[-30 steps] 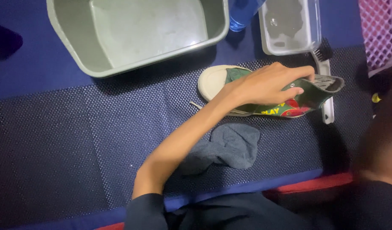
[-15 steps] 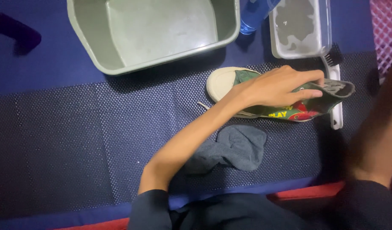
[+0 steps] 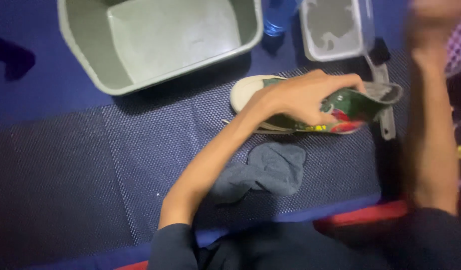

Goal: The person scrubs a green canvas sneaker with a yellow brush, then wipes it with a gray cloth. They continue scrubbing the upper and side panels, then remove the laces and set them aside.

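My left hand (image 3: pixel 300 97) reaches across the dark dotted mat (image 3: pixel 115 165) and grips a green high-top shoe (image 3: pixel 348 107) around its middle. The shoe has a white toe cap (image 3: pixel 245 92) and a red and yellow print, and it lies on its side with the toe pointing left. My right forearm stands upright at the right edge. My right hand (image 3: pixel 433 20) is raised near the top right corner, too blurred to show its fingers. A crumpled grey cloth (image 3: pixel 273 170) lies on the mat just below the shoe.
A large grey-green basin (image 3: pixel 85 60) sits at the top left. Beside it are a blue bottle (image 3: pixel 280 15) and a clear plastic container (image 3: pixel 335 30). A brush with a grey handle (image 3: pixel 385 107) lies behind the shoe. A pink basket (image 3: pixel 460 45) is at the far right.
My right forearm has risen into view at the right, with the hand now high near the top corner. My left hand still holds the shoe in the same place.
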